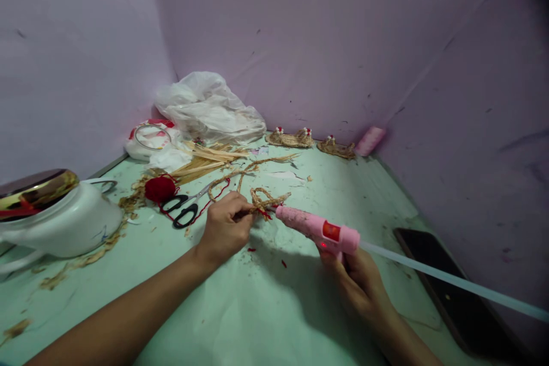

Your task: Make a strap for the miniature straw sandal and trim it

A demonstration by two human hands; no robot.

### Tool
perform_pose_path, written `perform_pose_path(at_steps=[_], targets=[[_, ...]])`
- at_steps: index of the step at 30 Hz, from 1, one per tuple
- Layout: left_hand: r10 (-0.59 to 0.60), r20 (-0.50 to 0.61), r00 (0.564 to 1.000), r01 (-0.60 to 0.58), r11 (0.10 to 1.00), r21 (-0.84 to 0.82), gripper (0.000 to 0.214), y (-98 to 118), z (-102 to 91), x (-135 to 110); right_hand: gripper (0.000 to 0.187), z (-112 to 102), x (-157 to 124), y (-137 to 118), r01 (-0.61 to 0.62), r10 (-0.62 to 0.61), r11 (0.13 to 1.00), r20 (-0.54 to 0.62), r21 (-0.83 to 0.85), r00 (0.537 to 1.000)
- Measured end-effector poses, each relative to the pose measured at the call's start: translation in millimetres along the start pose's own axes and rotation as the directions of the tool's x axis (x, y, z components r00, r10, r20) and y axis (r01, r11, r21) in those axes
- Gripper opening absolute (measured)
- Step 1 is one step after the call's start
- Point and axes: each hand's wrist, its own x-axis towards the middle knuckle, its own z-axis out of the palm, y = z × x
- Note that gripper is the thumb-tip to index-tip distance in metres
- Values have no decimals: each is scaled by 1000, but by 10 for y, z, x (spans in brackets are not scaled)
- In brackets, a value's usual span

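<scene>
My left hand point(228, 224) pinches a braided straw cord point(262, 197) that curls into a small loop, with red yarn point(265, 214) at its lower side. A longer stretch of the braid trails behind toward the back of the table. Wrapped around the handle of a pink hot glue gun point(306, 222) is my right hand point(354, 274). The gun's nozzle is at the braid, close to the red yarn; whether it touches cannot be told. A red light shows on the gun, and a long clear glue stick point(450, 280) sticks out of its back.
Left of my hands lie black-handled scissors point(185, 210), a red yarn ball point(160, 189) and straw strips point(206, 161). A white pot point(86, 220) stands far left. Behind are a plastic bag point(210, 106), woven straw pieces point(291, 139) and a pink roll point(370, 141). A dark phone point(446, 280) lies right.
</scene>
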Motion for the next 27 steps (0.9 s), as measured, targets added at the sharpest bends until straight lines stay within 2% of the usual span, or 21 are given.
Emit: perform_pose_path(at_steps=[3,7,12,20,27], targets=[[-3,7,1000,3,1000,5,13,-1,2,-1,31,-3,5,-14,-12,13,1000,50,-10,999],[6,8,1000,-6,1000,14,13,-2,1,-2,30,-9,18,-19,36,-35,999,33,-25,999],[21,10,1000,-21,999,33,16,11,-3,-6,27,-12,16,3,40,-40,999,85,-2,996],[47,21,999,-48,998,38,18,25,5,-13,26,-33,7,8,32,-30,999,94,-28,995],[55,12,998,-55,998,43,17,26,4,-13,29,-22,5,18,13,-12,999,40,-42,999]])
